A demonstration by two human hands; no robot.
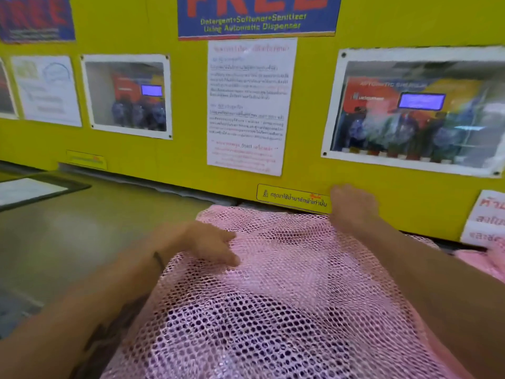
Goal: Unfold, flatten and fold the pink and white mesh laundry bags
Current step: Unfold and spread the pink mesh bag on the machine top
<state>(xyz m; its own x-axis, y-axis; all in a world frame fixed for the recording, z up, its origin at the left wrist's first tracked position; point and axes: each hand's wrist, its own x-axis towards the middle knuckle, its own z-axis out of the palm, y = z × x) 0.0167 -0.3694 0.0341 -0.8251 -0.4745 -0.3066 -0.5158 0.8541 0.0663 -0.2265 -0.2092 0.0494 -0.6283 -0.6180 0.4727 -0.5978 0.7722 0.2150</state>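
A pink mesh laundry bag (273,296) lies spread on the countertop, reaching from the bottom of the view to the yellow wall. My left hand (207,244) rests on the bag's left side, fingers bent and pressing the mesh, part of the arm under the fabric edge. My right hand (352,206) is at the bag's far right corner by the wall, fingers curled on the mesh edge. More pink mesh (489,261) shows at the right edge. No white bag is visible.
The grey-green countertop (82,236) extends to the left. A dark-framed sheet (32,190) lies at the far left. The yellow wall (185,160) with posters and a yellow sticker (293,199) stands right behind the bag.
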